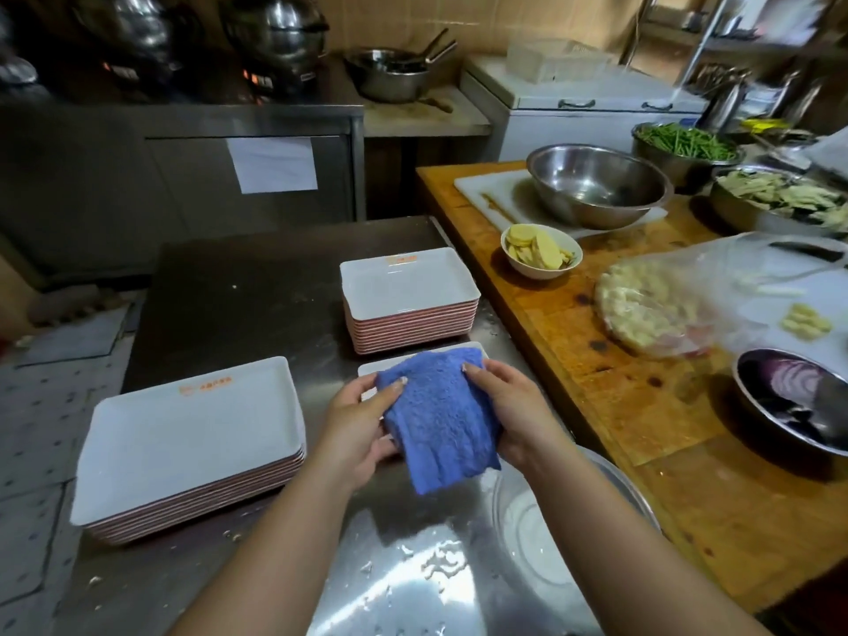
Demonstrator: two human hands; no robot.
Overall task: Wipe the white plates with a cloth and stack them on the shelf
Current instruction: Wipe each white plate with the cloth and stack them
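Steel counter (238, 286) under your hands carries two stacks of white plates, one at near left (188, 429), one further back (408, 291). Your left hand (362, 424) and right hand (514, 406) both grip a blue cloth (436, 415) draped over a single plate (459, 353) (mostly hidden). Beside you on the right, a wooden table (665, 406) holds steel bowls (596, 185) and cut vegetables, with big cookers along the back wall

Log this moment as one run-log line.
wiping | both hands, left hand and right hand, hold blue cloth over single white plate | two plate stacks on steel table | none shelved yet
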